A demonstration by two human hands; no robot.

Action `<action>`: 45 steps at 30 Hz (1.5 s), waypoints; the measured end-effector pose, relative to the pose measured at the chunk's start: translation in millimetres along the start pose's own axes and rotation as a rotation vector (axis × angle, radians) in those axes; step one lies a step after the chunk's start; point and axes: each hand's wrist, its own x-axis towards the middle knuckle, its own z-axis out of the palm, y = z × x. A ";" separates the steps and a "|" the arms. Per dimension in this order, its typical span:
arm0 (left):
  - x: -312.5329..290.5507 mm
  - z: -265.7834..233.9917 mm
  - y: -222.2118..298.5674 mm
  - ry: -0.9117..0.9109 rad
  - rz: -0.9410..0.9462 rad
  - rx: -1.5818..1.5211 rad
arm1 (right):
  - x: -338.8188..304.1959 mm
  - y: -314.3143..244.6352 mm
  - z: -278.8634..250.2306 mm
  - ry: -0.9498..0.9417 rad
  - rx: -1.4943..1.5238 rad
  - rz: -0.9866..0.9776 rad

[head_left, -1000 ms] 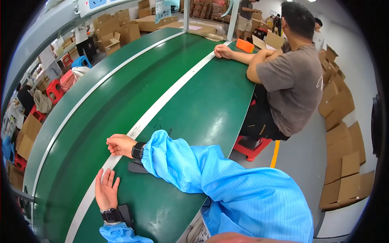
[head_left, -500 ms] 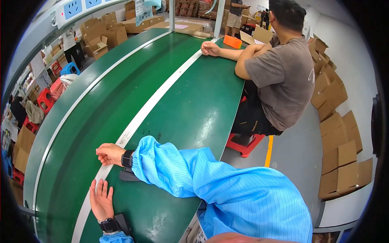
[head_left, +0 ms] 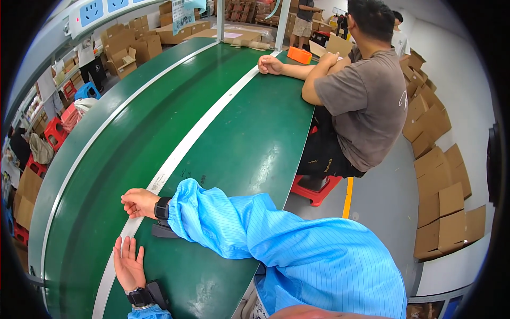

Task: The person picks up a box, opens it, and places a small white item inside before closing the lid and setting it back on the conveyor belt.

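My left hand (head_left: 129, 266) lies palm up at the inner white strip (head_left: 186, 142) of a green conveyor table (head_left: 234, 170). Its fingers are spread and nothing is in them. Farther along the strip rests my right hand (head_left: 139, 203), fingers loosely bent and a little apart, with no object seen in it. A black band (head_left: 162, 208) circles the right wrist, with a dark flat device (head_left: 163, 231) below it. Another black band with a dark device (head_left: 155, 295) sits on the left wrist. Light blue striped sleeves (head_left: 223, 220) cover both arms.
A co-worker (head_left: 361, 101) in a brown shirt sits on a red stool (head_left: 316, 192) at the table's right side, one forearm on it. An orange object (head_left: 299, 55) lies beyond that arm. Cardboard boxes (head_left: 443, 212) line the right wall. A socket strip (head_left: 101, 15) hangs upper left.
The whole view has shifted slightly, so things appear a little farther left. A person in white now shows behind the seated co-worker. My hands keep nearly the same pose on the table.
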 end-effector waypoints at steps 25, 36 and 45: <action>-4.8 16.6 2.1 0.085 0.011 -0.027 | -3.3 -2.6 -1.4 -0.012 0.012 0.022; -0.9 -3.6 -0.7 -0.144 -0.014 -0.133 | -6.1 -3.4 -0.3 -0.020 0.017 0.022; -3.9 -0.4 -2.1 0.094 0.021 -0.025 | 3.6 5.6 0.3 -0.039 0.051 0.019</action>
